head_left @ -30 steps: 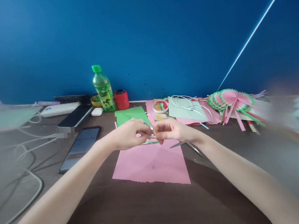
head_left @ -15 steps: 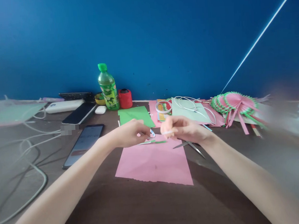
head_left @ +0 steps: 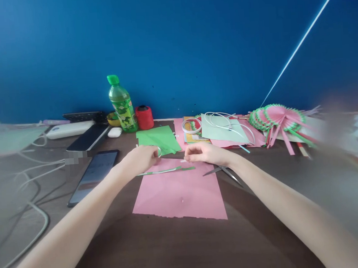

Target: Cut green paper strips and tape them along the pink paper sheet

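Curled nearly closed with the left hand (head_left: 142, 159), and holding at the fingertips a small pale loop (head_left: 159, 151), with just an outer curve showing past them. Bent inward with the right hand (head_left: 206, 153), thumb and fingertips close together; just beside those tips, a white scrap (head_left: 183, 161) over the far part of a pink sheet (head_left: 180, 195), though cannot tell whether pinched or merely near. Holding both hands apart, at about the same level, by the far edge of that sheet.

Between the hands and slightly nearer than both, lying across the pink sheet, a green-and-white strip (head_left: 160, 171); by its right end, a short green piece (head_left: 188, 168). Just nearer than the right wrist, across the sheet's right edge, metal scissors (head_left: 222, 169).

Directly beyond the left hand, a green sheet (head_left: 161, 138); farther beyond, a green bottle (head_left: 122, 109) with a red spool (head_left: 144, 118) to its right. Left of the left forearm, a dark phone (head_left: 94, 176). Beyond the right hand, a white ring (head_left: 192, 132) and a pale green sheet (head_left: 215, 127). Well to its right, pink-and-green pleated paper (head_left: 280, 118).
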Available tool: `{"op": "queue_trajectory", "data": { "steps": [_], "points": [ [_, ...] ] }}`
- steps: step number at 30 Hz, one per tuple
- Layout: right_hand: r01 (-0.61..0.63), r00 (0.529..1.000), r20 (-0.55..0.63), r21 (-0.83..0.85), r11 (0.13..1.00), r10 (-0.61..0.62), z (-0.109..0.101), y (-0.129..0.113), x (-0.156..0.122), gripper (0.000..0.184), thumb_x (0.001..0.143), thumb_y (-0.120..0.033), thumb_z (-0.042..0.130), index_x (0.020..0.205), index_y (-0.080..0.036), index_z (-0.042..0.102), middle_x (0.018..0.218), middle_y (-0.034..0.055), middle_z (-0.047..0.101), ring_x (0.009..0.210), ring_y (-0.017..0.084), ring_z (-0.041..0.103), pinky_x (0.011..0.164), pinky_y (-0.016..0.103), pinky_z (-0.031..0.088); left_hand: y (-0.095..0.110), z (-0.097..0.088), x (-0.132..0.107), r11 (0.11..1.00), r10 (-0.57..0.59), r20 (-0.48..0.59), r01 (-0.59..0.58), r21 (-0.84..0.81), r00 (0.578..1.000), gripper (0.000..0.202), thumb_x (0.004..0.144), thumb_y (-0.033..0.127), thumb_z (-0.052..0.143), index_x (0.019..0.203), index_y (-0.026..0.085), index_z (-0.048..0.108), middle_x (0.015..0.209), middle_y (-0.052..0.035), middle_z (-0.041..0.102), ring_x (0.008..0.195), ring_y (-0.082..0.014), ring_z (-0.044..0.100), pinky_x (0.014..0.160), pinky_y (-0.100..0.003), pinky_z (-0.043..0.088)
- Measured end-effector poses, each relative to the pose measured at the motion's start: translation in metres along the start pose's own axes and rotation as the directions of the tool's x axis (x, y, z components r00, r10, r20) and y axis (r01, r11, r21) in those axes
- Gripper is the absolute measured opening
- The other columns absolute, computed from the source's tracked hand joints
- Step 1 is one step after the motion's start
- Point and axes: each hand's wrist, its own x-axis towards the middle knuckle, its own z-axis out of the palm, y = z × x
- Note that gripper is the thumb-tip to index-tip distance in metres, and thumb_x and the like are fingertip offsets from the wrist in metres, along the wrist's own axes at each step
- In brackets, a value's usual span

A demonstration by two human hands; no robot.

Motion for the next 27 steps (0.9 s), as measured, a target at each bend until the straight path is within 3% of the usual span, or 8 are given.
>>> {"op": "queue_trajectory", "data": {
  "steps": [3, 6, 9, 13, 27],
  "points": [
    [0.007, 1.000, -0.001, -0.021, 1.000, -0.007, 0.003, 0.009, 0.005, 0.018, 0.076, -0.033, 0.059, 0.072, -0.016, 0.056, 0.073, 0.0006, 0.057, 0.068, 0.012, 0.050, 0.064, 0.027, 0.038, 0.007, -0.002, 0.000, 0.998, 0.026, -0.102, -0.020, 0.060, 0.994, 0.019, 0.077, 0.032, 0.047, 0.077, 0.020, 0.062, 0.079, -0.0058, 0.064, 0.078, -0.0214, 0.056, 0.063, -0.028, 0.034],
    [0.030, 0.999, -0.011, -0.077, 0.997, -0.031, 0.004, 0.014, 0.007, 0.016, 0.076, -0.031, 0.058, 0.072, -0.016, 0.058, 0.075, 0.0020, 0.058, 0.071, 0.013, 0.051, 0.067, 0.028, 0.039, 0.016, 0.004, 0.003, 0.987, 0.123, -0.173, -0.138, -0.076, 0.977, 0.017, 0.077, 0.028, 0.047, 0.073, 0.019, 0.060, 0.081, -0.0048, 0.062, 0.077, -0.0188, 0.054, 0.066, -0.028, 0.036],
    [0.017, 1.000, -0.010, -0.113, 0.993, -0.018, 0.005, 0.017, 0.007, 0.020, 0.077, -0.034, 0.056, 0.070, -0.016, 0.059, 0.074, 0.0018, 0.058, 0.071, 0.014, 0.051, 0.067, 0.028, 0.039, 0.024, 0.021, 0.006, 0.936, 0.169, -0.106, -0.193, -0.295, 0.980, 0.014, 0.077, 0.027, 0.049, 0.072, 0.019, 0.059, 0.073, -0.0016, 0.061, 0.067, -0.0146, 0.052, 0.061, -0.026, 0.036],
    [-0.012, 1.000, -0.008, -0.143, 0.990, 0.011, 0.006, 0.017, 0.007, 0.020, 0.077, -0.035, 0.056, 0.070, -0.016, 0.058, 0.071, 0.0006, 0.055, 0.067, 0.013, 0.048, 0.063, 0.027, 0.036, 0.028, 0.042, 0.007, 0.885, 0.171, -0.031, -0.168, -0.434, 0.985, 0.007, 0.074, 0.022, 0.051, 0.075, 0.019, 0.058, 0.070, 0.0004, 0.059, 0.064, -0.0133, 0.052, 0.056, -0.024, 0.036],
    [-0.054, 0.998, -0.001, -0.135, 0.989, 0.055, 0.008, 0.023, 0.009, 0.016, 0.074, -0.029, 0.056, 0.066, -0.015, 0.056, 0.071, -0.0002, 0.050, 0.066, 0.012, 0.044, 0.062, 0.026, 0.033, 0.030, 0.049, 0.009, 0.874, 0.186, -0.100, -0.211, -0.437, 0.978, 0.009, 0.070, 0.011, 0.051, 0.070, 0.018, 0.057, 0.069, 0.0013, 0.060, 0.064, -0.0119, 0.054, 0.057, -0.022, 0.037]
  ]
}}
